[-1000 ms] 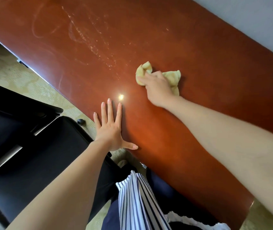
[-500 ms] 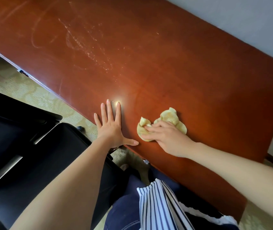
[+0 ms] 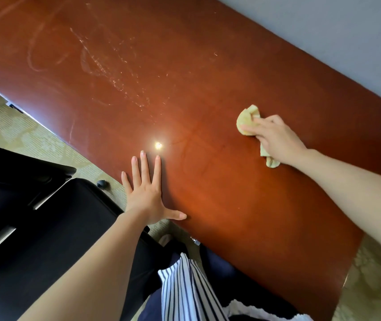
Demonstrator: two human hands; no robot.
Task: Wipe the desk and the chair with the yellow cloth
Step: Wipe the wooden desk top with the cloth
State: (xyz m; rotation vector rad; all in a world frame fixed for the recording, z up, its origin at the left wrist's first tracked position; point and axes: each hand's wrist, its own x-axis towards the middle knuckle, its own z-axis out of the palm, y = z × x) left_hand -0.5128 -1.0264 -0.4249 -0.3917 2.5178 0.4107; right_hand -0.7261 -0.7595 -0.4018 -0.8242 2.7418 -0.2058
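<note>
Since half a second ago the right hand (image 3: 277, 137) is carrying the yellow cloth (image 3: 248, 119) rightward, away from the near edge. The reddish desk (image 3: 231, 66) is showing pale smears at its far left. The left hand (image 3: 146, 193) is lying flat, fingers spread. The right is pinching the crumpled, pale cloth against the desktop.

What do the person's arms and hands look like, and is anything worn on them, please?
Both forearms are bare, with no sleeves in view. The left hand and right hand show no gloves, rings, watch or bracelet. Fingernails on the left fingers look short and unpainted.
</note>
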